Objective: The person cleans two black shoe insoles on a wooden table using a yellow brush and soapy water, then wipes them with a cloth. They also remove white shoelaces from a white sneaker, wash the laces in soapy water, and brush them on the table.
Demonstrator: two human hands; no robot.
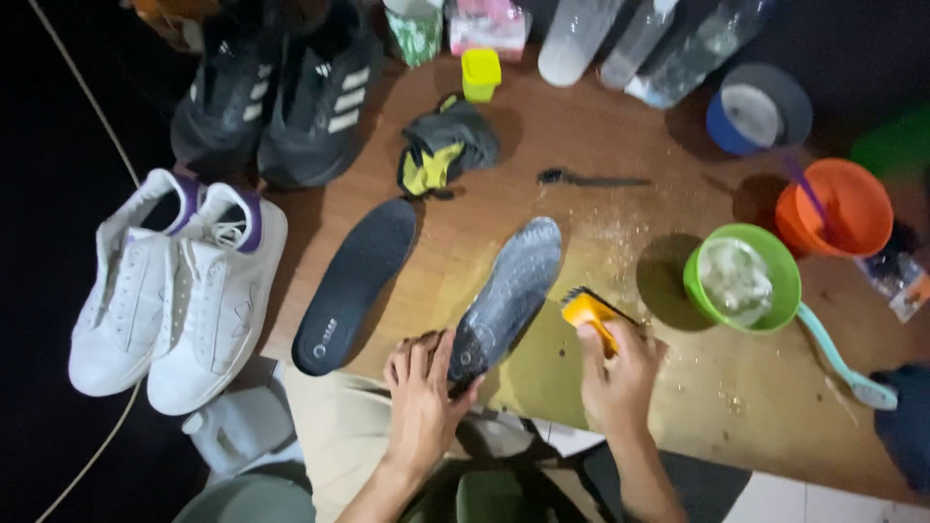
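Left hand (418,387) pins wet insole (509,291); right hand (620,373) grips yellow brush (589,315) beside it.

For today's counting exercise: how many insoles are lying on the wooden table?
2. A dry insole lies left of centre; a soapy insole lies beside it, pinned by the left hand. Others may remain inside shoes.

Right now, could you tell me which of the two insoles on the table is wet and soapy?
The right-hand insole, held at its heel by the left hand beside the yellow brush. It is speckled with suds; the other insole looks dry and lies untouched.
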